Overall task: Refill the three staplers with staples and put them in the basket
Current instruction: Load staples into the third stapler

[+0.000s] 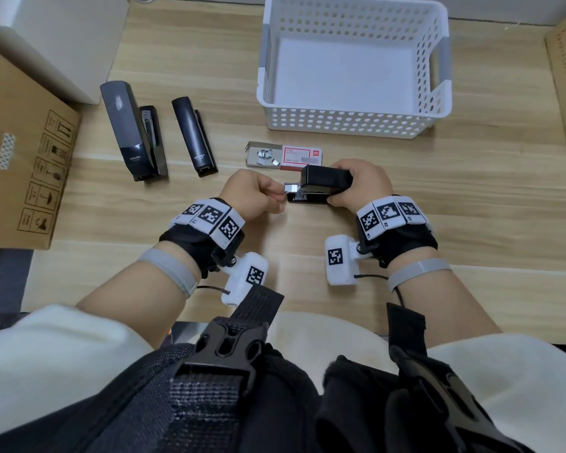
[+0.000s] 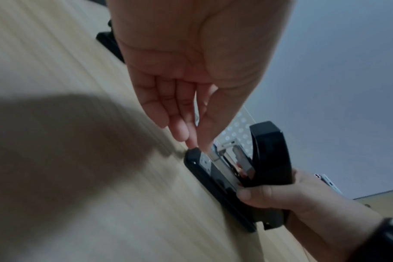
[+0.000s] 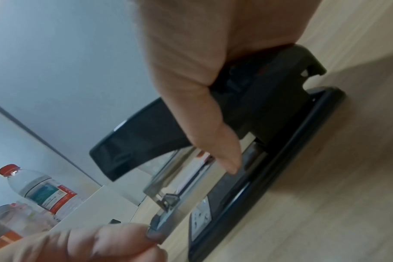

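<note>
Right hand (image 1: 360, 184) grips the opened stapler (image 1: 324, 186) steady on the surface (image 1: 438, 191), near the empty basket (image 1: 353, 122), so the left hand (image 1: 252, 194) can pinch staples (image 1: 290, 188) into its tray.

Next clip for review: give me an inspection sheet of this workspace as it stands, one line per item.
Surface: wooden table.
Job's things: white basket, nothing inside; two staplers lying at left; third stapler opened; staple box slid open.
Clutter: cardboard box, water bottle.
Grippers: left hand fingers pinch at the stapler's metal front end; right hand grips the third stapler.
Cables: thin black leads at wrist cameras.
Surroundings: pale wall.
</note>
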